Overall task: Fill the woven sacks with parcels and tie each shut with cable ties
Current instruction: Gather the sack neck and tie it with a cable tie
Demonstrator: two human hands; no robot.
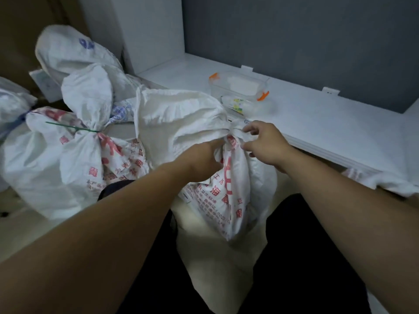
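Note:
A white woven sack (pixel 235 191) with red print stands between my knees, its neck gathered into a tight bunch just under the flared top. My left hand (pixel 201 157) grips the bunched neck from the left. My right hand (pixel 263 143) pinches the neck from the right, where a pale band seems to circle it; whether that band is a cable tie I cannot tell. To the left lies a second white sack (pixel 56 168) with red print, its neck closed by a green cable tie (pixel 72 128).
More filled white sacks (pixel 74 57) are piled at the back left. A white table (pixel 328 123) runs along the right, carrying a clear plastic box (pixel 238 87) with orange clips and a small clear packet (pixel 240 106). A grey wall stands behind it.

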